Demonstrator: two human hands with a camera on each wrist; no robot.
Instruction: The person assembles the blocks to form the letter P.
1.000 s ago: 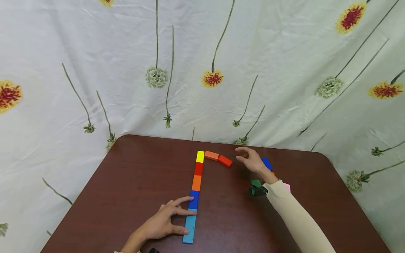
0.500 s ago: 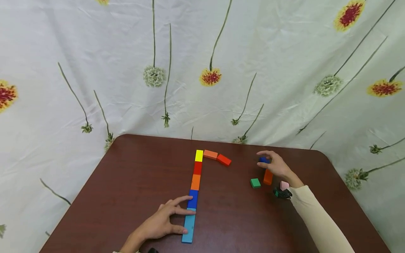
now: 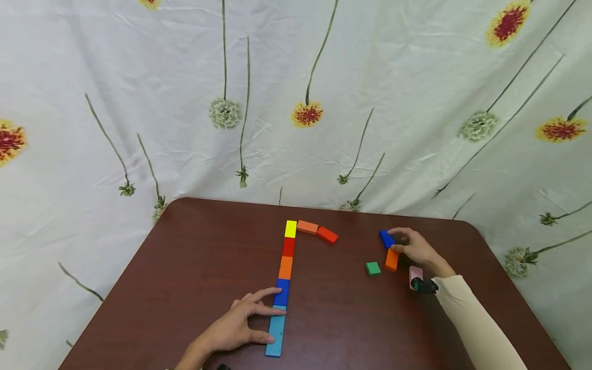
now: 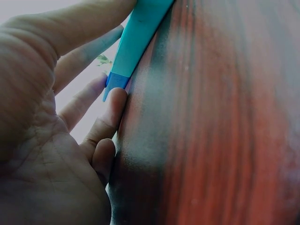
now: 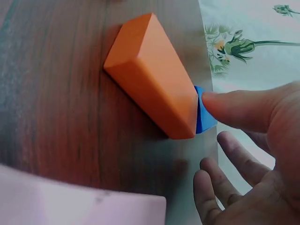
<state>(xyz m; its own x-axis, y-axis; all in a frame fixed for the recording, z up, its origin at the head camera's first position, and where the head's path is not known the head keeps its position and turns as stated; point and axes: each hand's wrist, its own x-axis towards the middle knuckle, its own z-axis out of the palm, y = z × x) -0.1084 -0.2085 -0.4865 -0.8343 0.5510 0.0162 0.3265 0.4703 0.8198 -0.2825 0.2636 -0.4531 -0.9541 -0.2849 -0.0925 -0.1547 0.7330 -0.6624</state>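
Note:
My left hand rests beside a straight row of flat blocks, thumb and one finger on the light blue block, another finger on the dark blue one. Beyond it in line lie an orange block, a red block and a yellow block. My right hand is over a loose blue block and an upright-edged orange block whose ends meet. In the right wrist view its thumb lies against the blue block, the other fingers spread apart.
A salmon block and a tilted red block bend off rightward from the yellow end. A green block and a pink block lie near my right hand. The brown table backs onto a flowered cloth.
My right hand has moved right from near the tilted red block to the loose blue and orange blocks, uncovering the green one. My left hand has stayed on the row.

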